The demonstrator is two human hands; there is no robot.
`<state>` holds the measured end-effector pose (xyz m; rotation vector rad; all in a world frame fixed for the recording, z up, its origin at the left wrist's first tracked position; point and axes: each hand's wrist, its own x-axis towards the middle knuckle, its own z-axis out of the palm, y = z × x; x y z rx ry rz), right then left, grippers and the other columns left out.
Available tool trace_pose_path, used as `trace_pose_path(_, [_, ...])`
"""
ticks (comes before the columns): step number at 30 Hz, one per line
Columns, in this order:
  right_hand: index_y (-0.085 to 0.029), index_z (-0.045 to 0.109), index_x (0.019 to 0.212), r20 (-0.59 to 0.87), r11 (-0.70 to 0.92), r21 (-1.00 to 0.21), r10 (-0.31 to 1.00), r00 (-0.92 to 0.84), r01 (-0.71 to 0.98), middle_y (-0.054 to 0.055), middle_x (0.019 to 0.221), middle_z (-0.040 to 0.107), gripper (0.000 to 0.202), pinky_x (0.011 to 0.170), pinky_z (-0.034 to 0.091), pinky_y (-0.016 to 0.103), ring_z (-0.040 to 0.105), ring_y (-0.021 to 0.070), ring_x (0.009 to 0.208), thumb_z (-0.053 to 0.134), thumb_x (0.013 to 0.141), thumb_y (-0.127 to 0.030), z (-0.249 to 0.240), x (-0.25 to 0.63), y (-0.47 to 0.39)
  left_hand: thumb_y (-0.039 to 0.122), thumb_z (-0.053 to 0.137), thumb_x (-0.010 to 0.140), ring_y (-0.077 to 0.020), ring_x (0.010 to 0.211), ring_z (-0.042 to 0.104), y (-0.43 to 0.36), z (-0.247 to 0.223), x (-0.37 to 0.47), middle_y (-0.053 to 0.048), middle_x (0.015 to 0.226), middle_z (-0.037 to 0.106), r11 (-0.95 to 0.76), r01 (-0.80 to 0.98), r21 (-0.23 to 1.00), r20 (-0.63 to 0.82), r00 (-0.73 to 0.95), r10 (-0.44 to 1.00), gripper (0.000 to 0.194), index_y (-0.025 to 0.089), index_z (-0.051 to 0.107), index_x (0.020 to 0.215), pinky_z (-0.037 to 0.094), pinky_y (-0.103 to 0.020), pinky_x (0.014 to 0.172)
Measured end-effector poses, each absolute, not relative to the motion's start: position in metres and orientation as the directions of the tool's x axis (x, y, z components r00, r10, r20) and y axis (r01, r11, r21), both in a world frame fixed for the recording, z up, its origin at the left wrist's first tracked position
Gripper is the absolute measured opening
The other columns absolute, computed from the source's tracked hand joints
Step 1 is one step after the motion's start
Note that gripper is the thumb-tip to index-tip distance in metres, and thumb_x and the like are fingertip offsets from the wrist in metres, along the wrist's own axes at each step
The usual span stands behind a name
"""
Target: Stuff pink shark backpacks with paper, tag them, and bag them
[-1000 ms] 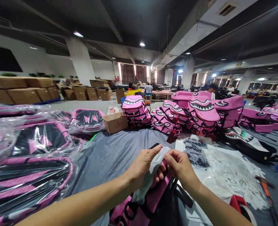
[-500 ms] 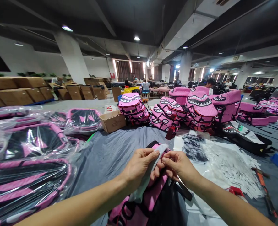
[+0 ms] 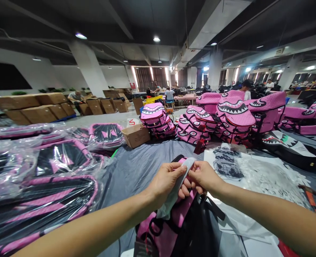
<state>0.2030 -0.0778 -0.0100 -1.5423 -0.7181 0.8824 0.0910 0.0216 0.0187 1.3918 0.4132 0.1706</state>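
My left hand [image 3: 168, 180] pinches a pale, thin wrapping sheet [image 3: 171, 201] that hangs down over a pink and black bag [image 3: 183, 214]. Beside it, my right hand [image 3: 202, 176] has its thumb and fingers pressed together at the upper edge of the same sheet. The two hands nearly touch. Below them the bag lies on the grey cloth, its black straps and a loop showing. The bag's part behind my fingers is hidden.
Plastic-wrapped pink and black bags [image 3: 58, 160] lie at the left. An open carton [image 3: 135, 135] and stacked pink bags [image 3: 158, 119] stand ahead. Plastic bags and white slips [image 3: 267, 175] spread at the right, near a hammer [image 3: 311, 200]. People sit farther back.
The view has swung left, so the surroundings appear farther right. My hands remain on the pale sheet, and its top edge now reaches between my right thumb and fingers.
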Motion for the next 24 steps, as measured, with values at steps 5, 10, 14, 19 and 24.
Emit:
trace_pose_path(5, [-0.018, 0.056, 0.085, -0.122, 0.013, -0.956, 0.890, 0.439, -0.292, -0.012, 0.037, 0.050, 0.045, 0.027, 0.011, 0.014, 0.025, 0.0020, 0.024, 0.077, 0.071, -0.055, -0.010, 0.194, -0.096, 0.042, 0.069, 0.082, -0.0163, 0.040, 0.060, 0.021, 0.021, 0.090, -0.001, 0.052, 0.065, 0.212, 0.124, 0.969, -0.191, 0.923, 0.333, 0.075, 0.013, 0.040, 0.144, 0.046, -0.021, 0.037])
trace_pose_path(10, [-0.021, 0.040, 0.053, 0.012, 0.153, -0.775, 0.974, 0.228, -0.613, -0.013, 0.029, 0.027, 0.051, 0.028, 0.008, 0.015, 0.017, 0.0010, 0.026, 0.078, 0.073, -0.048, -0.017, 0.184, -0.093, 0.040, 0.075, 0.080, -0.0152, 0.043, 0.061, 0.019, 0.017, 0.089, 0.002, 0.060, 0.067, 0.196, 0.054, 0.979, -0.141, 0.874, 0.464, 0.088, 0.017, 0.028, 0.150, 0.049, -0.022, 0.042])
trace_pose_path(14, [-0.021, 0.037, 0.045, 0.098, 0.124, -0.722, 0.992, 0.077, -0.681, -0.010, 0.028, 0.023, 0.057, 0.027, 0.006, 0.014, 0.023, 0.0029, 0.026, 0.074, 0.075, -0.053, -0.018, 0.186, -0.080, 0.062, 0.083, 0.061, -0.0115, 0.040, 0.056, 0.023, 0.012, 0.088, 0.000, 0.055, 0.064, 0.205, 0.051, 0.977, -0.138, 0.889, 0.437, 0.069, 0.011, 0.060, 0.102, 0.044, -0.019, 0.039])
trace_pose_path(19, [-0.021, 0.065, 0.115, 0.004, 0.179, -0.757, 0.963, 0.270, -0.628, -0.011, 0.042, 0.052, 0.048, 0.025, 0.017, 0.012, 0.023, 0.0024, 0.023, 0.077, 0.076, -0.045, -0.026, 0.181, -0.099, 0.073, 0.065, 0.072, -0.0105, 0.035, 0.048, 0.038, 0.016, 0.078, -0.002, 0.055, 0.062, 0.009, 0.109, 0.994, -0.103, 0.906, 0.411, 0.060, 0.014, 0.062, 0.083, 0.037, -0.021, 0.035])
trace_pose_path(24, [-0.024, 0.029, 0.154, -0.018, 0.202, -0.831, 0.922, 0.388, -0.519, -0.007, 0.049, 0.061, 0.085, 0.029, 0.028, 0.013, 0.042, 0.0079, 0.027, 0.068, 0.085, -0.055, -0.073, 0.163, -0.134, 0.044, 0.040, 0.099, -0.0255, 0.090, 0.070, 0.044, 0.007, 0.063, -0.014, 0.101, 0.074, -0.818, 0.136, 0.559, 0.373, 0.839, 0.395, 0.044, 0.017, 0.064, 0.123, 0.056, -0.035, 0.081])
